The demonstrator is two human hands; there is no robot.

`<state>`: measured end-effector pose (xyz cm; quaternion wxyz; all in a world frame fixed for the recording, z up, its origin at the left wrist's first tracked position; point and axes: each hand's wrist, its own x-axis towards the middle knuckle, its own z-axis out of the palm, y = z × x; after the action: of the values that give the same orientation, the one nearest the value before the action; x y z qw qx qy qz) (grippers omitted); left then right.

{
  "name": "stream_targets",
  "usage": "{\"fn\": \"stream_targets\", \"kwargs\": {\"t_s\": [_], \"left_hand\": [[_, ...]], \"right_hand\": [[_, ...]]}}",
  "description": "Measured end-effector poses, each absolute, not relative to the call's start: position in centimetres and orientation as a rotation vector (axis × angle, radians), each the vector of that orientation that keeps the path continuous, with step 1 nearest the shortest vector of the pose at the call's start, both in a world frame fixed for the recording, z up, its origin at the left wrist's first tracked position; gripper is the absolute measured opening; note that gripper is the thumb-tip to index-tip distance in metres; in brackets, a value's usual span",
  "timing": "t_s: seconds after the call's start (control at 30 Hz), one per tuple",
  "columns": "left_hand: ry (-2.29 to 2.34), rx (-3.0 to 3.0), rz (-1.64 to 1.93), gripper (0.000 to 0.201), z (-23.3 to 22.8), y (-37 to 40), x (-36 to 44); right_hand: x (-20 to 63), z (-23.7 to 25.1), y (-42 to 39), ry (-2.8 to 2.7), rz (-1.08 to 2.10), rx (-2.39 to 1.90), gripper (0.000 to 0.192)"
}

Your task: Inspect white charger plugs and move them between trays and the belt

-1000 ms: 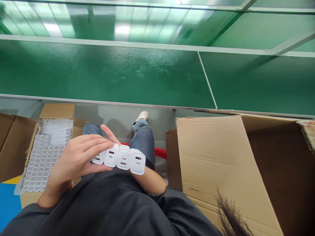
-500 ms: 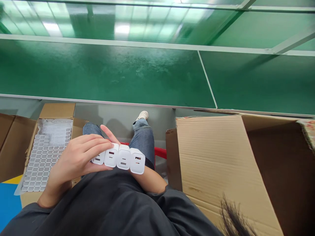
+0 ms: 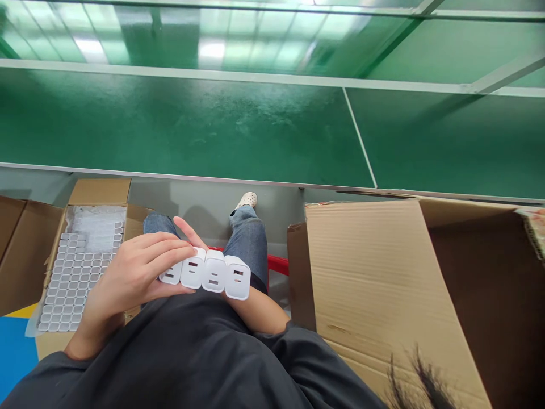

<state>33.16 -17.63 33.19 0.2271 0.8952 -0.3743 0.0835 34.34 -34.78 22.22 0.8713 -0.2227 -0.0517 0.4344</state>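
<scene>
The left hand (image 3: 128, 278) lies curled over the left end of a row of four white charger plugs (image 3: 206, 274), fingers on top and thumb below, gripping the row. The row sits above the person's lap, port faces turned up toward the camera, the plugs pressed side by side. The right hand (image 3: 191, 233) lies under the row; only a fingertip behind the plugs and the forearm below them show, so it supports the row from beneath, but its grip cannot be made out.

At far left, an open cardboard box (image 3: 100, 192) stands on the floor with a tray of white plugs (image 3: 70, 278) in tight rows. Right of the lap, a red edge (image 3: 277, 263) shows behind the knee. At right stands a large empty carton (image 3: 383, 284), its flap raised.
</scene>
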Motion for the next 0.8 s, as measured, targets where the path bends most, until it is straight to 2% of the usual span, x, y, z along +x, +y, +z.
{"fn": "stream_targets", "kwargs": {"t_s": [0.2,0.53,0.8], "left_hand": [[-1.009,2.465,0.212,0.041,33.1,-17.7,33.2],[-1.007,2.473,0.219,0.040,33.1,-17.7,33.3],[-0.972,2.492,0.199,0.042,33.1,-17.7,33.4]], "right_hand": [[34.7,22.1,-34.7,-0.076,0.953,-0.445,0.089],[34.4,22.2,-35.0,-0.049,0.925,-0.395,0.080],[34.4,21.1,-34.3,-0.110,0.896,-0.395,0.092]]}}
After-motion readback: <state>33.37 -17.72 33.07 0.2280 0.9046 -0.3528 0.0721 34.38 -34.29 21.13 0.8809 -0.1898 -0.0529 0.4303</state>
